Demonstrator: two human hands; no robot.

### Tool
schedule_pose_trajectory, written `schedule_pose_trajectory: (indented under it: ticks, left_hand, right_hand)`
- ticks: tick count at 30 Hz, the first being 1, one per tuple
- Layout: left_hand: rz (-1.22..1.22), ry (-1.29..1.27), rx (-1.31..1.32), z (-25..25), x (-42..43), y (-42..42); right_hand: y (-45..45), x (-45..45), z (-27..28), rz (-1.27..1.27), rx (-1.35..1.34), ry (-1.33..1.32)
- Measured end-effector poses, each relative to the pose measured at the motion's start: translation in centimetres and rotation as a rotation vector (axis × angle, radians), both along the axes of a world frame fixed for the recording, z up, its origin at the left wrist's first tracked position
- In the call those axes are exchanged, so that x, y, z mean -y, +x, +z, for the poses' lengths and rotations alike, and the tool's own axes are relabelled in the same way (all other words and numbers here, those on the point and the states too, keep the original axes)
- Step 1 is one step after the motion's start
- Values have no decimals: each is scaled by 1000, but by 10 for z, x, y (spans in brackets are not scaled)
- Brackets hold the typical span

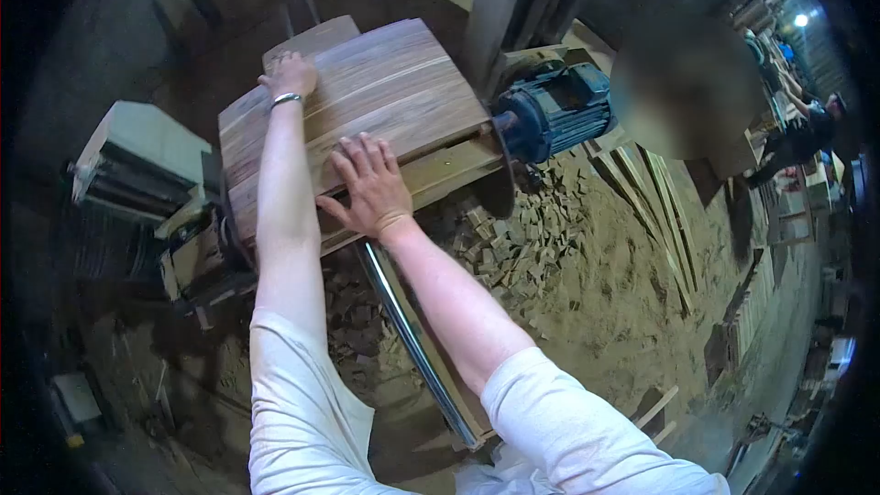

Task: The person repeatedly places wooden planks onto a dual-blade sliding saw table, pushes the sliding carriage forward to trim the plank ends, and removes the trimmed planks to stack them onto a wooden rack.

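Observation:
A striped wooden panel [385, 82] of joined strips lies on a machine between two round, dark blades. My left hand [291, 76], with a metal bracelet at the wrist, reaches to the panel's far edge, its fingers bent over that edge. Close to the near edge, my right hand [374, 185] rests flat on the panel with fingers and thumb spread. Behind the panel, a smaller board [321, 37] shows in part. The right blade [500, 179] stands just beyond the panel's right end; the left blade [227, 220] is partly hidden at its left end.
A blue motor [559, 110] sits right of the panel. A shiny metal rail [417, 339] runs toward me. Wood offcuts [522, 238] and sawdust cover the floor. Long strips [651, 211] lie to the right, a stack of boards [142, 151] stands left, and a person [802, 133] is far right.

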State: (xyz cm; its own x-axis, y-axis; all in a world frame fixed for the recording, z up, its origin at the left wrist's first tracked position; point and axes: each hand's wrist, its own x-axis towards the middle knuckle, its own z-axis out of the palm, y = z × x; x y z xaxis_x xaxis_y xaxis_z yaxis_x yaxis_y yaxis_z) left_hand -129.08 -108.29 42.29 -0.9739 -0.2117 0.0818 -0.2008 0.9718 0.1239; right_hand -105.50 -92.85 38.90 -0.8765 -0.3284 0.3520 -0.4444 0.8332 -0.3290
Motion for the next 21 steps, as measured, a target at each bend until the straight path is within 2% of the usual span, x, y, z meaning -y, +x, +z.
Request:
schedule_pose_trajectory:
  ticks: [2, 3, 4, 5, 7, 8, 9, 11, 15, 17, 19, 21]
  left_hand:
    - [0, -13, -21, -9, 2, -3]
    - [2, -3, 54, 0, 4, 1]
    - [-56, -66, 128, 0, 9, 2]
    - [-147, -124, 57, -33, 30, -21]
    - [-315, -263, -98, -95, 70, -63]
    - [-127, -83, -43, -64, 39, -21]
    - [-100, -84, 23, -37, 18, 14]
    - [-104, -124, -17, -45, 18, 31]
    - [-94, -135, 37, -25, -12, 111]
    - [-113, -145, -2, -28, -20, 145]
    - [-130, -173, 56, -8, -42, 205]
    - [-169, -184, -34, -14, -51, 245]
  right_hand:
    - [-1, 3, -6, 11, -59, -78]
    - [-1, 1, -8, -1, -94, -105]
    - [4, -2, -3, 43, 14, -150]
    - [10, -8, 5, 67, 112, -191]
    - [23, -8, -3, 38, 76, -147]
    - [33, -12, -7, 56, 88, -161]
    - [44, -14, -8, 91, 105, -188]
    - [72, -25, -5, 92, 115, -178]
    - [140, -42, 1, 102, 153, -147]
    - [171, -49, -6, 83, 71, -206]
    - [217, -61, -6, 91, 67, -240]
    - [256, -71, -6, 85, 56, -242]
